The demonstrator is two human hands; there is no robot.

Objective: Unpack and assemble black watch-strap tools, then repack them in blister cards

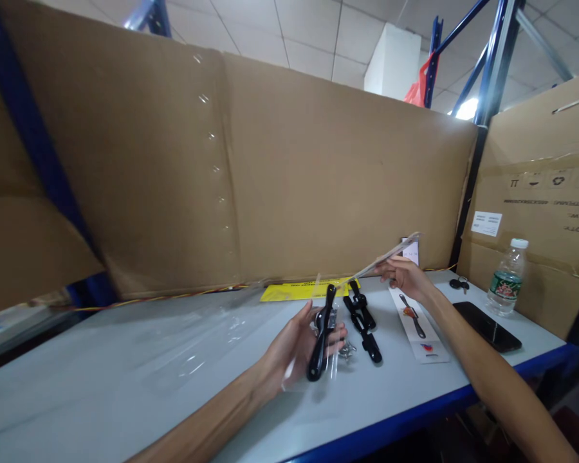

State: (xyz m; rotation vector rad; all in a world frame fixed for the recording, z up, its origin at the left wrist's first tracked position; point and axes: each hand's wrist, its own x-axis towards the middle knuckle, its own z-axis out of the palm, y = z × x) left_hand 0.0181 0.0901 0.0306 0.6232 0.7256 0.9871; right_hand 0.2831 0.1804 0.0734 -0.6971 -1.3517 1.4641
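Note:
My left hand (pixel 289 350) is closed around a black-handled tool (pixel 322 341) in a clear plastic bag, with the palm turned up and the tool standing nearly upright. My right hand (pixel 405 275) pinches a thin flat card (pixel 383 257), seen almost edge-on and slanting down toward the tool. Between the hands, more black tools (pixel 364 321) lie on the grey table (pixel 251 424). Small metal parts (pixel 347 350) rest beside my left fingers. Below my right wrist lies a printed card (pixel 427 341) picturing a black tool.
A yellow sheet (pixel 289 292) lies at the back against the cardboard wall (pixel 347 180). Clear plastic sheeting (pixel 197 334) spreads over the left side. At the right are keys (pixel 459 283), a black phone (pixel 487 325) and a water bottle (pixel 508 280). A blue edge (pixel 390 429) runs along the front.

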